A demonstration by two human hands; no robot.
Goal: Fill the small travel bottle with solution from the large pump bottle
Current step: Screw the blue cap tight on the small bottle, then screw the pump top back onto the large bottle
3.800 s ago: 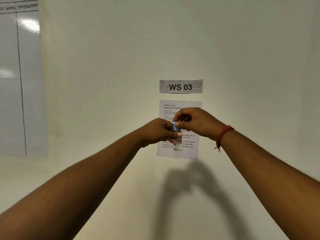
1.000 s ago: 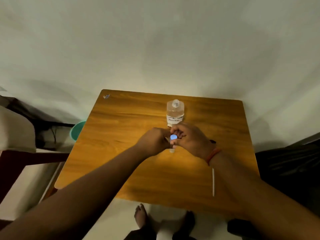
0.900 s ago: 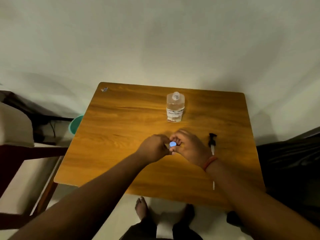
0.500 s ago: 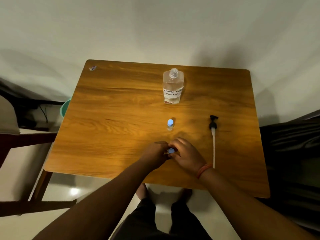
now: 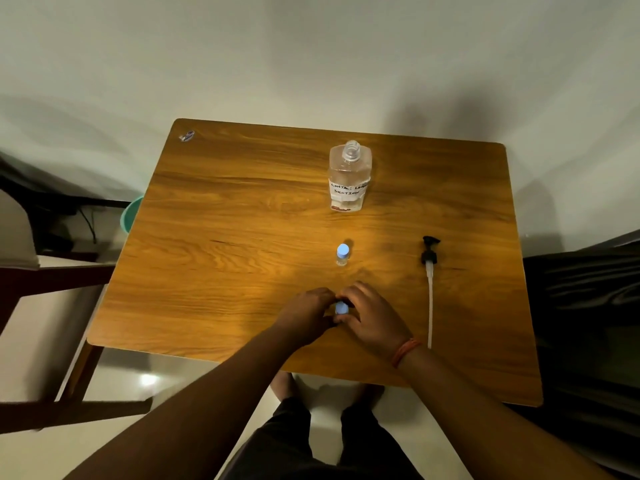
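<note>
Both hands meet low over the near middle of the wooden table [image 5: 221, 258]. My left hand [image 5: 304, 311] and my right hand [image 5: 372, 315] curl around a small travel bottle whose blue cap [image 5: 341, 308] shows between the fingers; its body is hidden. A second small bottle with a blue cap [image 5: 342, 254] stands alone farther back. The large clear solution bottle [image 5: 349, 176], its neck uncapped and a handwritten label on it, stands upright at the far middle. Its black pump head with a white tube [image 5: 430, 271] lies flat to the right.
A small sticker [image 5: 187, 136] marks the table's far left corner. A teal tub [image 5: 130, 214] peeks from under the left edge, beside a chair frame [image 5: 52, 282]. A dark cloth [image 5: 588, 306] lies to the right. My legs and feet show below the near edge.
Earlier both hands held the small bottle up before a wall notice. They have since come down to the table's near middle; in the last half second they have hardly moved.
</note>
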